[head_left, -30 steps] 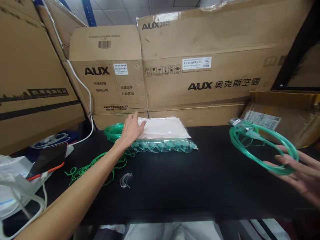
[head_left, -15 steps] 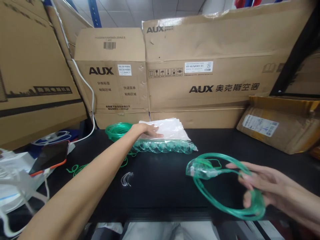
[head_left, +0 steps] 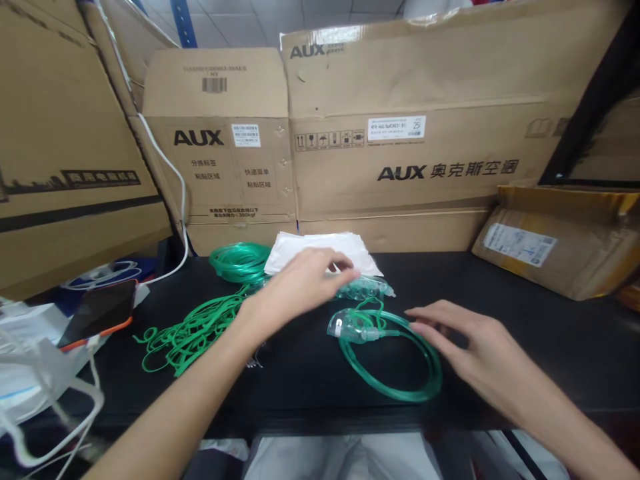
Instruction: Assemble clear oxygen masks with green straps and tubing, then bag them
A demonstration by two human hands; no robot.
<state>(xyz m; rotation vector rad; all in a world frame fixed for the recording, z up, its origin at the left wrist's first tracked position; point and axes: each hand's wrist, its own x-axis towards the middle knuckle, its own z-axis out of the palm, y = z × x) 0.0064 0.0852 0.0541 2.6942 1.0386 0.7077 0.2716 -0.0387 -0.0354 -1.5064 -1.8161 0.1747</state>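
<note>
Mask-and-tube set: a clear green mask (head_left: 345,327) with a tubing ring (head_left: 400,395), lying at mid-depth on the black desk (head_left: 305,410), a little right of centre, ring reaching toward the front edge. Long axis slants: mask end to the left and slightly back, ring to the right and front. Thin green cord is bunched above the mask, toward the back edge.

Right grip (head_left: 467,337): at the ring's right rear, palm toward the desk. Thumb and forefinger slightly parted, tips right at the tubing; no pinch visible. Contact or a small gap: cannot tell.

Left grip (head_left: 305,283): above the front side of the white sheets (head_left: 287,248) near the back edge, partly covering the row of green pieces (head_left: 370,289). Fingers bent, space between them and the thumb, nothing seen held. Touching the row: cannot tell.

Key relation (judgement): the ring is closer to the right grip, the mask lying leftward of it; from the left grip, the mask lies to the right and frontward, near.

Toward the left edge: tubing coil (head_left: 240,261) at the back, tangled green cords (head_left: 200,330) in front of it.
</note>
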